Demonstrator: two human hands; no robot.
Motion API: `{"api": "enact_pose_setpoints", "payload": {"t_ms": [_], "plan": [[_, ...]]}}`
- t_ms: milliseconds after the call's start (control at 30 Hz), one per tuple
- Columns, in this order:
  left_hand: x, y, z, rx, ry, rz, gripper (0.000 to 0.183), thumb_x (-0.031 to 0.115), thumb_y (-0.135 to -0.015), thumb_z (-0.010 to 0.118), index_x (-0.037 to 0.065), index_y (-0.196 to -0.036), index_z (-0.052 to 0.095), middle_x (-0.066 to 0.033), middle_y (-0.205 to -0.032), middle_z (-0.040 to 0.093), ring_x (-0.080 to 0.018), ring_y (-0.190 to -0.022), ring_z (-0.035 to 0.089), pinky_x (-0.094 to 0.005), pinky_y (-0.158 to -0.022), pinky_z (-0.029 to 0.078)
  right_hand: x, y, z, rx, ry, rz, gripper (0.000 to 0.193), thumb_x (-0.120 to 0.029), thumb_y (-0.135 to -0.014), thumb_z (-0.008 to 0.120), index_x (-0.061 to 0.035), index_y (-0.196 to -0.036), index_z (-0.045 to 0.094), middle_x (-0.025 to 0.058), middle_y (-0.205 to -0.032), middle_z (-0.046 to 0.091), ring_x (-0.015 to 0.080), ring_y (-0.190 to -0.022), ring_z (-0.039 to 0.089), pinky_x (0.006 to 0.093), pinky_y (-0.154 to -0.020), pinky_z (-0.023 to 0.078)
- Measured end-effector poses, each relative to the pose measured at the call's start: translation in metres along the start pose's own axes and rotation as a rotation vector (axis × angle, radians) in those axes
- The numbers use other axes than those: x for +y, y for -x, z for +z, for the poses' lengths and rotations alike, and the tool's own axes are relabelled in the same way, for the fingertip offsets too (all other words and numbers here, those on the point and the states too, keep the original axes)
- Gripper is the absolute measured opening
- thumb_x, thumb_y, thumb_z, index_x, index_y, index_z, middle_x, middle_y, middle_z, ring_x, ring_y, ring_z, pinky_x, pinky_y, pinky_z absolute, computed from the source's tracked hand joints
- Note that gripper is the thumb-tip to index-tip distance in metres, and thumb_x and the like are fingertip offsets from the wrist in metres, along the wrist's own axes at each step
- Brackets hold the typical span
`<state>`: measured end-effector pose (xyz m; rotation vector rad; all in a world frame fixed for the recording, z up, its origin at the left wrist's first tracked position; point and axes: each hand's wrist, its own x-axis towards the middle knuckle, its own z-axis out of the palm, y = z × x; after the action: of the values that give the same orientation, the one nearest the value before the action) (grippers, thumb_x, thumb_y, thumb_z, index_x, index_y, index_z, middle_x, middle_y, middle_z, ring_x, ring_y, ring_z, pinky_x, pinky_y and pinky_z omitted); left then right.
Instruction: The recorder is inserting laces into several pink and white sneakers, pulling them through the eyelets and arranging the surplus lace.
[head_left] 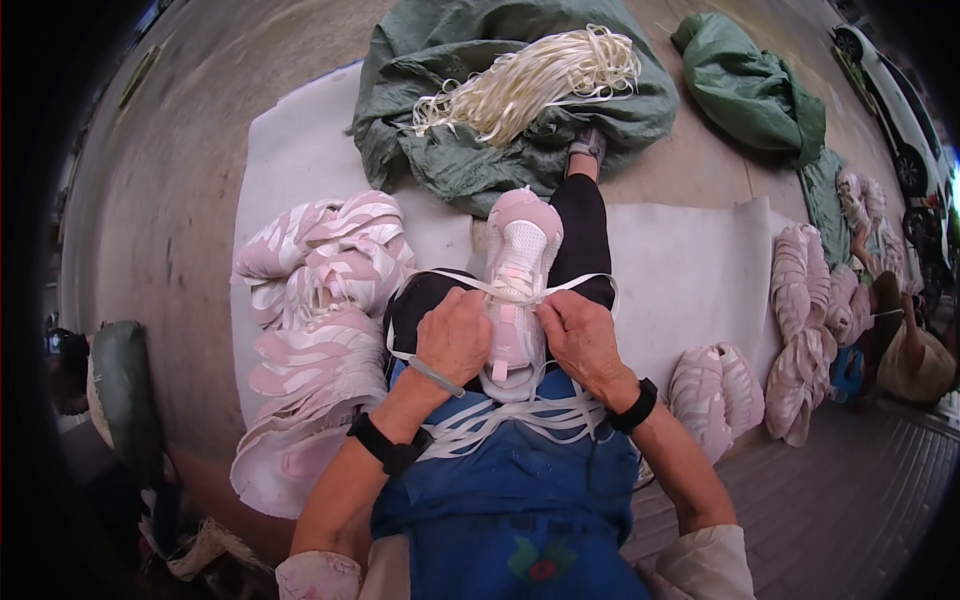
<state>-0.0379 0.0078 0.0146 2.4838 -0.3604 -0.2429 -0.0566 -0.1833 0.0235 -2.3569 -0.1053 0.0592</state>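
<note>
A pink and white shoe upper (pixel 523 245) lies lengthwise over my lap, its toe pointing away from me. A white shoelace (pixel 430 272) crosses over its lacing area and loops out to both sides. My left hand (pixel 455 337) is closed at the left edge of the upper, fingers curled on the lace. On the other side, my right hand (pixel 580 338) pinches the lace between thumb and fingers. More loose white laces (pixel 500 425) lie across the blue apron (pixel 500 490) on my lap. The exact fingertip grip is partly hidden.
Stacked pink and white uppers (pixel 320 345) lie to my left, others (pixel 715 395) to my right. Ahead, a bundle of cream laces (pixel 545 85) rests on a green sack (pixel 400 60). Another green sack (pixel 750 90) lies farther right. A person (pixel 915 355) sits at the far right.
</note>
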Motion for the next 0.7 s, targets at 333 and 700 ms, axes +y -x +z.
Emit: {"api": "enact_pose_setpoints", "payload": {"t_ms": [333, 700], "plan": [[0.002, -0.003, -0.003, 0.117, 0.109, 0.12, 0.025, 0.006, -0.083, 0.048, 0.007, -0.108, 0.048, -0.0187, -0.086, 0.06, -0.0417, -0.072, 0.062, -0.0498, -0.063, 0.051, -0.036, 0.016, -0.01, 0.016, 0.357, -0.091, 0.034, -0.027, -0.08, 0.069, -0.0023, -0.097, 0.051, 0.0149, -0.084, 0.053, 0.0328, -0.07, 0.056, 0.0412, -0.062, 0.045], [0.006, -0.001, 0.0, 0.008, -0.187, 0.216, 0.017, 0.017, -0.09, 0.052, 0.013, -0.105, 0.057, -0.0126, -0.082, 0.06, -0.0357, -0.064, 0.064, -0.0456, -0.053, 0.052, -0.014, 0.028, 0.012, -0.038, 0.272, -0.03, 0.018, -0.012, -0.079, 0.06, 0.0007, -0.089, 0.052, 0.0189, -0.084, 0.055, 0.0354, -0.075, 0.061, 0.0432, -0.067, 0.051]]}}
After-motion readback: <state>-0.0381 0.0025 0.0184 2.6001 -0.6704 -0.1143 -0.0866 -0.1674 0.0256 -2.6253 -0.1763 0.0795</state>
